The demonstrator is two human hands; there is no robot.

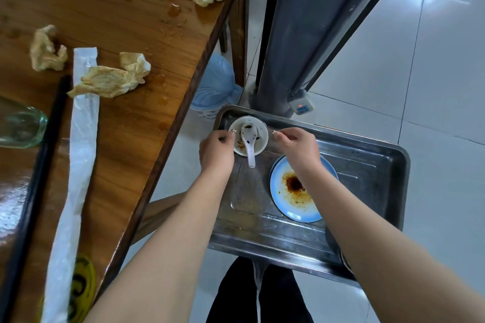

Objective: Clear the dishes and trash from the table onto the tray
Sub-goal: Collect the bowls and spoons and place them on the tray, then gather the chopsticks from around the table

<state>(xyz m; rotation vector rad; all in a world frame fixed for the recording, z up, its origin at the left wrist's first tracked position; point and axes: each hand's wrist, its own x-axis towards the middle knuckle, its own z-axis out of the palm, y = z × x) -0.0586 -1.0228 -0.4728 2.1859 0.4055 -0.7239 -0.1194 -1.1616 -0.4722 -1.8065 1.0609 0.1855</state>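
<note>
Gripping glossy round bowl [260, 140], left hand [216, 148].

A pale blue bin [214, 84] stands beside a grey pillar [301, 21] on white tiles [433, 86].

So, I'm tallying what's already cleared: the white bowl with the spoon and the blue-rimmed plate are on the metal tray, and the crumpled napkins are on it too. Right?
Not quite. The head view shows the crumpled napkins lying on the wooden table, not on the tray. The white bowl with the spoon and the blue-rimmed plate are on the metal tray.
</note>
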